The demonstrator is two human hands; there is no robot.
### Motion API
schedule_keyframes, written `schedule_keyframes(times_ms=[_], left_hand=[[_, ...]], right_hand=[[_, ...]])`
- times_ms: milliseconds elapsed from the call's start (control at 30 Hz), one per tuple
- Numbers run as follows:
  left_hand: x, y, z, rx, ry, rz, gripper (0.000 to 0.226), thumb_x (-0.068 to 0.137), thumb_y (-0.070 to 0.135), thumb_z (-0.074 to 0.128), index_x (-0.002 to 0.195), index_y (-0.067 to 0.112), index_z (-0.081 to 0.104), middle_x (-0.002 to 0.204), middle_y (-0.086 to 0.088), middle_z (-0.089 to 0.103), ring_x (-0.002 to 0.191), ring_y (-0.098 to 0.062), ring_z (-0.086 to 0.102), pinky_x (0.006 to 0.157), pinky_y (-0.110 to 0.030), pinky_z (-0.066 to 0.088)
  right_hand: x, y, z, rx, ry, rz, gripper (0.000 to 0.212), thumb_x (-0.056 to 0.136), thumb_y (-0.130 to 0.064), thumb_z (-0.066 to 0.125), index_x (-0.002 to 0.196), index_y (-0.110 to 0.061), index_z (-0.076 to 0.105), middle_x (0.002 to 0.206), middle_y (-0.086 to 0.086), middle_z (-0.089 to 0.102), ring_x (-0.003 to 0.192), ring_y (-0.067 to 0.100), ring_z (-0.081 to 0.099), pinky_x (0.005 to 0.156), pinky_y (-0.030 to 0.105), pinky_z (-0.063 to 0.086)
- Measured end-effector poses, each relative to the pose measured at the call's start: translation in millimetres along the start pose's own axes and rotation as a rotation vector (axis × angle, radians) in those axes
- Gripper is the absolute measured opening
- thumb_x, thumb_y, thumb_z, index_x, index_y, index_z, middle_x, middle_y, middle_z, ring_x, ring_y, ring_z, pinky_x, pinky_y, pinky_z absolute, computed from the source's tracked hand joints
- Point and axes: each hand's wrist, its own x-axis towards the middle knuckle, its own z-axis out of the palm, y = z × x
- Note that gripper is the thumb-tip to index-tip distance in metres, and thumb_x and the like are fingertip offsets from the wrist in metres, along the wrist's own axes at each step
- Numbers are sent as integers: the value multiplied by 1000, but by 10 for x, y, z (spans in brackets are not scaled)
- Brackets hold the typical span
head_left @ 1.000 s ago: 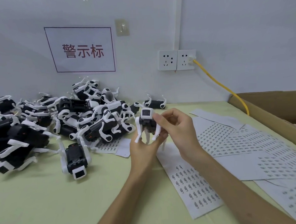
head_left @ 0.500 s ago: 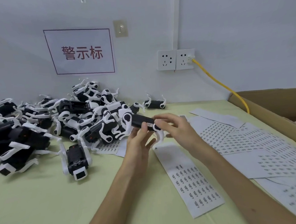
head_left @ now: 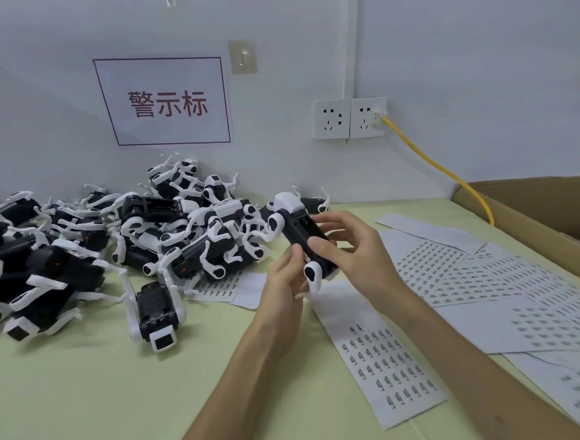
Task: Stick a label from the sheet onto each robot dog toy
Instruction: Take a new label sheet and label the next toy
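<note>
A black and white robot dog toy point(head_left: 298, 231) is held belly-up above the table, its white head pointing toward the wall. My left hand point(head_left: 283, 282) grips it from below near its rear legs. My right hand point(head_left: 347, 246) curls over its underside, thumb pressing near a small label point(head_left: 307, 259) on the black belly. Under my hands lies a long label sheet point(head_left: 377, 354) with rows of small labels on its lower half. A pile of robot dog toys point(head_left: 104, 239) fills the left side of the table.
One robot dog toy point(head_left: 154, 308) lies alone in front of the pile. More label sheets point(head_left: 492, 288) overlap on the right. An open cardboard box point(head_left: 535, 219) sits at the right edge. A yellow cable point(head_left: 440, 175) runs from the wall socket point(head_left: 350, 117).
The toy stood upright in my hands one second ago. It has since been turned belly-up and tilted with its head toward the wall, and my right thumb has come onto the underside.
</note>
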Motion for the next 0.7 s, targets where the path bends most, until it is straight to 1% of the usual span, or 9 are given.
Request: schedule_keyframes(times_ms=[67, 100, 167, 233, 367, 467, 533, 633, 700], left_hand=[[8, -20, 1, 32, 2, 11, 41, 97, 47, 50, 128, 27, 69, 127, -1, 73, 118, -19, 69, 100, -36, 43], [9, -26, 9, 64, -1, 25, 44, 98, 45, 50, 132, 22, 67, 127, -3, 73, 119, -21, 68, 101, -39, 46], [7, -41, 35, 131, -10, 45, 47, 99, 41, 50, 136, 15, 63, 132, -11, 70, 127, -29, 64, 113, -51, 44], [10, -69, 49, 175, -25, 67, 46, 100, 37, 51, 135, 10, 63, 134, -19, 67, 131, -34, 60, 117, -56, 39], [13, -69, 36, 202, -26, 73, 43, 103, 34, 51, 135, 9, 62, 132, -18, 68, 129, -30, 62, 115, -47, 44], [-7, -52, 38, 200, -63, 57, 36, 110, 26, 43, 137, 9, 61, 133, -9, 70, 127, -21, 65, 106, -33, 50], [-21, -35, 47, 192, -82, 36, 37, 110, 26, 42, 135, 9, 63, 131, -12, 71, 124, -22, 66, 99, -29, 52], [-39, -10, 49, 123, -107, -11, 42, 107, 33, 48, 132, 2, 63, 124, -19, 70, 112, -29, 67, 99, -39, 48], [-42, 2, 35, 73, -123, -36, 46, 105, 35, 46, 132, 2, 63, 119, -14, 70, 110, -29, 66, 101, -43, 45]], right_hand=[[5, 5, 11, 7, 32, 2, 21, 89, -19, 78, 105, -29, 69, 97, -4, 71, 92, 8, 66, 74, 21, 56], [12, 9, 13, 11, 64, 10, 18, 88, -20, 78, 103, -24, 69, 94, -3, 70, 89, 7, 66, 73, 23, 56], [27, 18, 9, 26, 123, 45, 18, 88, -26, 78, 99, -18, 66, 90, -1, 69, 83, 8, 65, 72, 25, 54], [32, 19, 3, 52, 155, 91, 22, 88, -32, 78, 94, -16, 64, 84, -2, 67, 76, 8, 62, 69, 23, 50], [28, 8, 7, 114, 134, 156, 26, 89, -34, 76, 97, -13, 63, 85, 1, 64, 76, 12, 62, 70, 26, 50], [18, -17, 1, 197, 80, 198, 25, 90, -30, 75, 102, -12, 64, 92, 4, 64, 79, 15, 63, 70, 29, 51], [15, -36, -26, 287, 58, 244, 18, 91, -28, 74, 97, -14, 63, 90, 3, 64, 75, 14, 64, 63, 27, 52], [23, -58, -77, 448, 17, 326, 14, 94, -22, 69, 86, -18, 59, 87, 4, 63, 69, 12, 63, 53, 25, 49], [28, -68, -106, 551, -17, 379, 14, 95, -20, 66, 85, -18, 56, 83, 2, 65, 68, 13, 62, 53, 26, 49]])
